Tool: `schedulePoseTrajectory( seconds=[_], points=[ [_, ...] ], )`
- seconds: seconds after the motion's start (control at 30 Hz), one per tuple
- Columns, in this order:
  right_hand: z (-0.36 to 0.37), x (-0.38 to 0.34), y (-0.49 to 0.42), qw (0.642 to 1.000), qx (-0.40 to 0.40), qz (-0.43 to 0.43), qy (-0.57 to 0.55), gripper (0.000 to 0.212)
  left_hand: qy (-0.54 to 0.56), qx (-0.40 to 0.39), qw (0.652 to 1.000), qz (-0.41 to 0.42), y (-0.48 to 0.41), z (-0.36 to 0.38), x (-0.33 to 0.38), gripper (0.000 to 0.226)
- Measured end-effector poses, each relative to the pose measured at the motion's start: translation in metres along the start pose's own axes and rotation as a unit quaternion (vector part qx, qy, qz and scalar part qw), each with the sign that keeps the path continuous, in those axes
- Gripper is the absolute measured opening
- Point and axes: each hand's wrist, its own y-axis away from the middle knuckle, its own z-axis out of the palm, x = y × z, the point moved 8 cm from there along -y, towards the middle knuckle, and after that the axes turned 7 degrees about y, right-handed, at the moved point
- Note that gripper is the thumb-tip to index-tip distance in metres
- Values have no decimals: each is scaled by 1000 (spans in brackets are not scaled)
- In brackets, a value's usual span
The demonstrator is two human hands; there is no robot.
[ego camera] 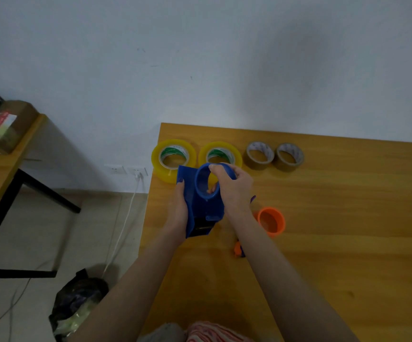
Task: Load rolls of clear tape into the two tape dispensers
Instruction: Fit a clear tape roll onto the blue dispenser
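Note:
A blue tape dispenser (200, 206) is held above the wooden table's (335, 230) left part. My left hand (179, 208) grips its flat side plate from the left. My right hand (232, 188) pinches the rim of its round blue hub, with fingers inside the ring. Two rolls of clear yellowish tape lie flat at the back: one (173, 156) at the table's left corner, the other (221, 154) partly hidden behind the dispenser. An orange dispenser (271, 222) lies on the table right of my right wrist, mostly hidden by my forearm.
Two brown tape rolls (260, 155) (289, 156) lie beside the clear ones along the back. The table's left edge runs close to my left arm. Below it are a floor with a white cable (123, 225), a black bag (76, 299) and a second desk (0, 174).

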Motion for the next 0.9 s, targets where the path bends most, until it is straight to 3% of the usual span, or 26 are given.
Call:
schedulePoseTrajectory(
  seconds=[0.1, 0.27, 0.47, 0.9],
  points=[
    [-4, 5, 0, 1000, 22, -3, 8, 31, 5, 26, 1000, -15, -2, -4, -7, 59],
    [-11, 12, 1, 999, 41, 1, -12, 15, 12, 41, 998, -39, -2, -3, -15, 63],
    [-12, 10, -1, 998, 65, -7, -1, 18, 21, 52, 998, -37, -3, -2, -16, 59],
    [-19, 10, -5, 997, 67, 25, -25, 16, 24, 28, 998, -44, -7, 6, -20, 60]
  ],
)
